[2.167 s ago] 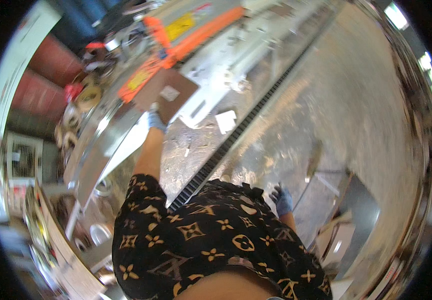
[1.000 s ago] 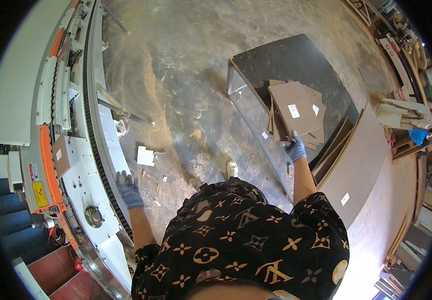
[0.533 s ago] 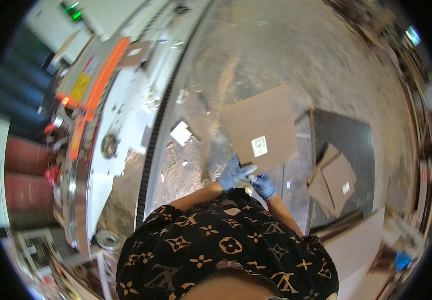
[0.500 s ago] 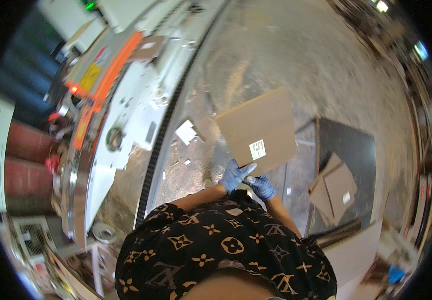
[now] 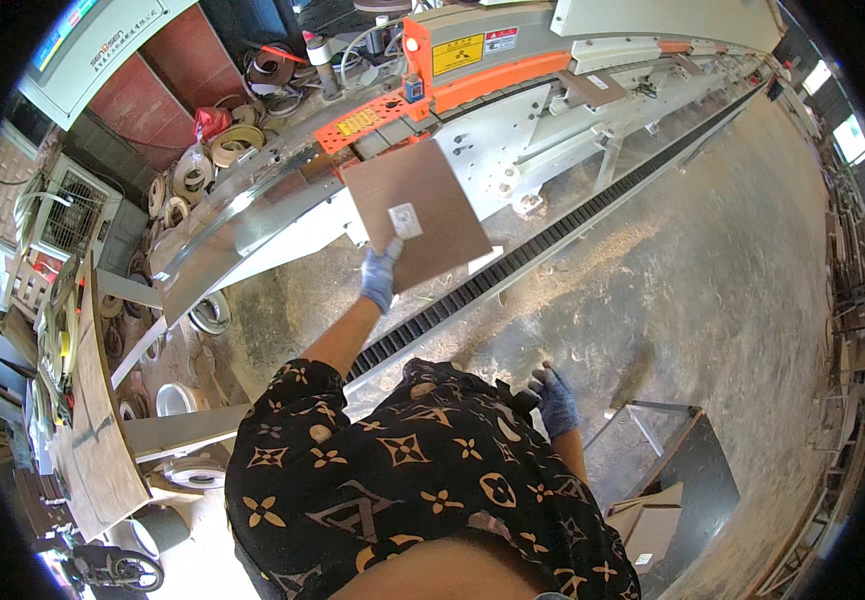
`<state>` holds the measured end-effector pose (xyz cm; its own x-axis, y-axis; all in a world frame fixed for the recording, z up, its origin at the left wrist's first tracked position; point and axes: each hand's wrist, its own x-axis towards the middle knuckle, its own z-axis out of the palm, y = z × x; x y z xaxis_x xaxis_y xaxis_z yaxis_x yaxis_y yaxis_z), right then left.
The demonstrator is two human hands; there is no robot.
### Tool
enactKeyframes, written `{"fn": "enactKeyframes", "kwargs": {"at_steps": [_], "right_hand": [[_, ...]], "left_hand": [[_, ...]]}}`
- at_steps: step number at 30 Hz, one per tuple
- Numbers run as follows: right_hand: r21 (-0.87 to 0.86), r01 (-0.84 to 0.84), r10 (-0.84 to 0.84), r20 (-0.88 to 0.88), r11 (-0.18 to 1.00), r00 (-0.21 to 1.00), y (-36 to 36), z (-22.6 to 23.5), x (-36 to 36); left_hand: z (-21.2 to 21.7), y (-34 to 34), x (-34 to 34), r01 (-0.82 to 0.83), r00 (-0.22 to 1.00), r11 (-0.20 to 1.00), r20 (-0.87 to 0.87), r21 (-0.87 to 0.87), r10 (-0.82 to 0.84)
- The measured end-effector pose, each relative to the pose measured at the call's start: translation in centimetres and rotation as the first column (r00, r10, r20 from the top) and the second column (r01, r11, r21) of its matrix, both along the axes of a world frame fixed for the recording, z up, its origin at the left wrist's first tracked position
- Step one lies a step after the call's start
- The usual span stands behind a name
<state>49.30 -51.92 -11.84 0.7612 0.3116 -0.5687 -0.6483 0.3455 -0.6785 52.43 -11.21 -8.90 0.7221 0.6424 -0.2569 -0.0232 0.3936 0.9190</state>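
Note:
My left hand (image 5: 379, 275), in a blue glove, grips a flat brown board (image 5: 430, 235) by its near left edge. The thumb lies on the face of the board, close to a white label (image 5: 405, 221). The board is held out over the near side of a long machine (image 5: 452, 100) with an orange guard. My right hand (image 5: 556, 400), also gloved in blue, hangs beside my body with loosely bent fingers and nothing visible in it.
A black toothed track (image 5: 572, 220) runs along the machine's near side. To the lower right, a dark table (image 5: 697, 480) carries more brown boards (image 5: 651, 533). Rolls of edging (image 5: 192, 175) and a wooden bench (image 5: 97, 420) stand at the left.
My body has turned left toward the machine. The board, previously near both hands in front of me, is now in my left hand over the machine's side. My right hand has come away from it.

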Motion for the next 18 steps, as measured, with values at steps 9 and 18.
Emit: {"fn": "enactKeyframes", "kwargs": {"at_steps": [9, 18], "right_hand": [[-0.057, 0.116, -0.123, -0.138, 0.992, 0.983, 2.1, 0.8, 0.7], [-0.093, 0.240, -0.255, -0.215, 0.966, 0.943, 0.9, -1.5, 0.6]], "left_hand": [[0.2, 12.0, 8.1, 0.055, 0.997, 0.887, 0.077, -0.459, -0.022], [0.9, 11.3, 10.2, -0.071, 0.998, 0.901, -0.033, -0.428, 0.062]]}}
